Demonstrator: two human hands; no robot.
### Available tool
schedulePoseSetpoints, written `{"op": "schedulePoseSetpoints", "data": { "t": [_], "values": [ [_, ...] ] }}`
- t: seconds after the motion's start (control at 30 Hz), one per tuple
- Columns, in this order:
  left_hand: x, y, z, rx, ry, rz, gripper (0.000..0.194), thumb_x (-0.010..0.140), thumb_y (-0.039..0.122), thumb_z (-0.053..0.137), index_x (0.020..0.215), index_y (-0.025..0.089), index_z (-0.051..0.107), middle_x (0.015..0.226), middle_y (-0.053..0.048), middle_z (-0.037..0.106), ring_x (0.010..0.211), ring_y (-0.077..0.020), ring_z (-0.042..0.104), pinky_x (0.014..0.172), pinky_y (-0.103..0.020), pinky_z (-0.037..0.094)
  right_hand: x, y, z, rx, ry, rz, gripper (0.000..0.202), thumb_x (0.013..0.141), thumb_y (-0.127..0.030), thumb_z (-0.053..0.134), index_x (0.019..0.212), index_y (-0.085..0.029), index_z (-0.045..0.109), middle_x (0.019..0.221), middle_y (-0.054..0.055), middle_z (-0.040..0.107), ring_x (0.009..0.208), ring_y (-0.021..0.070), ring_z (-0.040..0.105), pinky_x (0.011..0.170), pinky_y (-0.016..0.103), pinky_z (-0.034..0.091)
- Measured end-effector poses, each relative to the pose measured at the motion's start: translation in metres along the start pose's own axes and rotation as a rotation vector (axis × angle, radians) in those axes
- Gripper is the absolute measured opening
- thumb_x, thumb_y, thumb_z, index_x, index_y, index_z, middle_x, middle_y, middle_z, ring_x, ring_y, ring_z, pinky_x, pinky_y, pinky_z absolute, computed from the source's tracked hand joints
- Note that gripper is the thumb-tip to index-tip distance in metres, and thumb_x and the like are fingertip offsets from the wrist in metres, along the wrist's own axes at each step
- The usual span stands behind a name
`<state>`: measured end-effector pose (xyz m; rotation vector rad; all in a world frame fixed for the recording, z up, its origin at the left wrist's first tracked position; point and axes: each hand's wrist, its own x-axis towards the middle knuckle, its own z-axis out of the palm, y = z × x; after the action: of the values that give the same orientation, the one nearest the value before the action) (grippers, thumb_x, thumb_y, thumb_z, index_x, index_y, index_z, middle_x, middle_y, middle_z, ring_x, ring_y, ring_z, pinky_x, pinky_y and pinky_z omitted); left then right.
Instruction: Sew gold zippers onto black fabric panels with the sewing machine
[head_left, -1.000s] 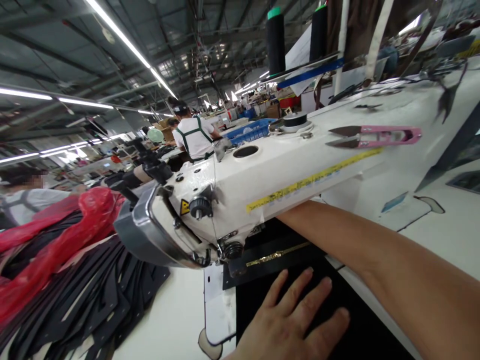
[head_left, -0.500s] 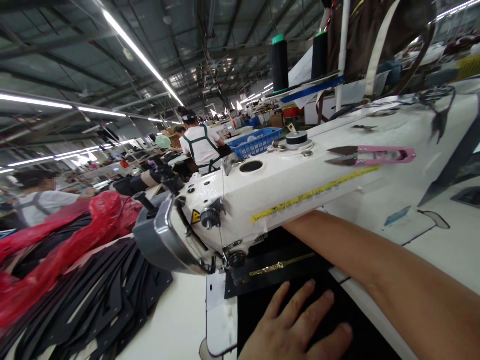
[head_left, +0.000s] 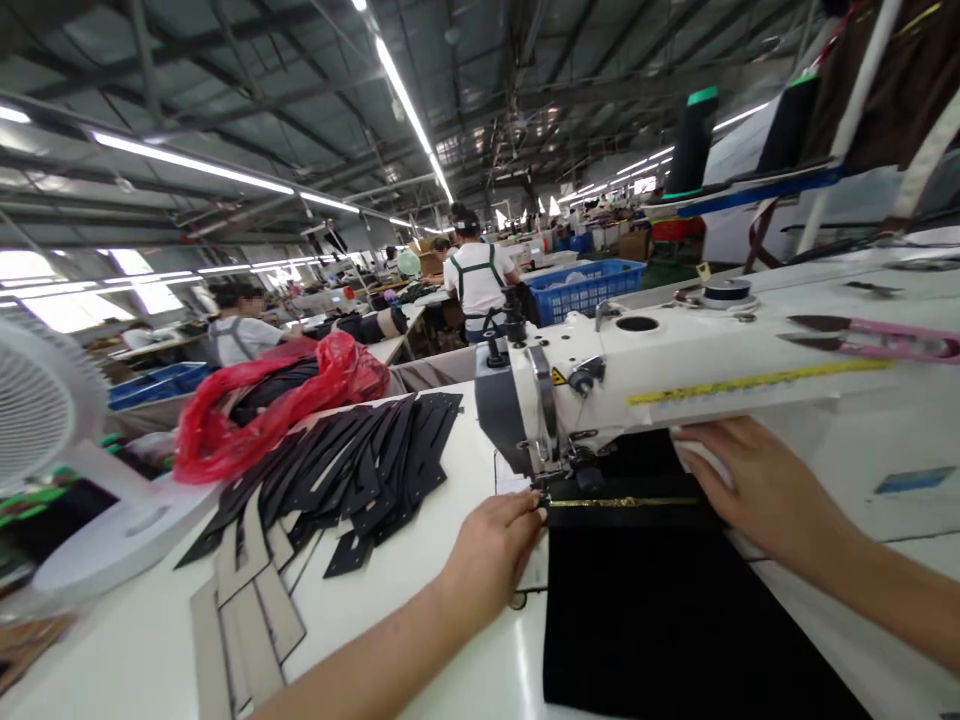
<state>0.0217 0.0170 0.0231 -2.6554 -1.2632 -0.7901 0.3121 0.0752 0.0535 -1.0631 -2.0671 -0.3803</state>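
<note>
A black fabric panel lies under the sewing machine head. Along its upper part runs a black strip with a gold chain-like trim. My left hand is closed, fingertips pinched at the strip's left end beside the presser foot; the exact grip is partly hidden. Under the machine arm, my right hand rests at the strip's right end, thumb apart from the fingers. A pale patch shows between them, and I cannot tell what it is.
Dark strap-like pieces and beige ones lie on the left of the table, near a red plastic bag. A white fan stands far left. Pink thread snips rest on the machine arm. Co-workers sit beyond.
The view has turned left, bringing the fan into sight. My left hand has gone from spread over the panel to the strip's left end. My right hand has come out from behind the machine arm.
</note>
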Motion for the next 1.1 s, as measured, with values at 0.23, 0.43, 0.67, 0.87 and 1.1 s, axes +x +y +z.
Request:
{"op": "schedulePoseSetpoints", "data": {
  "t": [0.23, 0.43, 0.67, 0.87, 1.1],
  "values": [
    [0.016, 0.011, -0.005, 0.063, -0.042, -0.233, 0.018, 0.089, 0.015, 0.048, 0.083, 0.017, 0.065, 0.073, -0.004, 0.068, 0.068, -0.0175, 0.065, 0.070, -0.029, 0.050, -0.019, -0.089, 0.012, 0.203, -0.331, -0.200, 0.028, 0.088, -0.012, 0.037, 0.085, -0.018, 0.064, 0.082, 0.006, 0.062, 0.073, 0.0186, 0.057, 0.067, 0.034, 0.048],
    [0.019, 0.010, -0.008, 0.049, -0.021, -0.368, 0.016, 0.089, 0.017, 0.050, 0.086, 0.020, 0.066, 0.074, -0.001, 0.069, 0.069, -0.0171, 0.064, 0.066, -0.026, 0.046, -0.007, -0.097, 0.042, 0.054, -0.411, -0.116, 0.023, 0.086, -0.019, 0.048, 0.105, -0.012, 0.061, 0.085, 0.010, 0.066, 0.073, 0.0211, 0.063, 0.064, 0.033, 0.050],
    [0.012, 0.007, -0.004, -0.011, -0.048, -0.306, 0.012, 0.088, 0.016, 0.053, 0.089, 0.020, 0.065, 0.084, 0.001, 0.069, 0.078, -0.0159, 0.063, 0.073, -0.026, 0.045, -0.009, -0.101, 0.044, 0.067, -0.480, -0.158, 0.020, 0.088, -0.020, 0.049, 0.103, -0.018, 0.062, 0.077, 0.003, 0.068, 0.064, 0.0183, 0.065, 0.057, 0.028, 0.048],
    [0.005, 0.017, 0.001, 0.102, -0.089, -0.164, 0.013, 0.084, 0.012, 0.056, 0.095, 0.017, 0.062, 0.096, -0.006, 0.064, 0.086, -0.0191, 0.060, 0.078, -0.034, 0.046, -0.008, -0.099, 0.038, 0.045, -0.313, -0.282, 0.025, 0.089, -0.017, 0.043, 0.080, -0.018, 0.066, 0.068, 0.004, 0.064, 0.058, 0.0184, 0.060, 0.055, 0.032, 0.047],
    [0.010, 0.024, 0.006, 0.262, -0.059, -0.141, 0.012, 0.086, 0.010, 0.051, 0.093, 0.013, 0.060, 0.091, -0.009, 0.063, 0.084, -0.0228, 0.061, 0.070, -0.037, 0.051, -0.010, -0.087, 0.054, 0.088, -0.200, -0.299, 0.034, 0.087, -0.014, 0.038, 0.112, -0.006, 0.060, 0.115, 0.015, 0.061, 0.104, 0.0252, 0.058, 0.088, 0.041, 0.050]
  ]
}}
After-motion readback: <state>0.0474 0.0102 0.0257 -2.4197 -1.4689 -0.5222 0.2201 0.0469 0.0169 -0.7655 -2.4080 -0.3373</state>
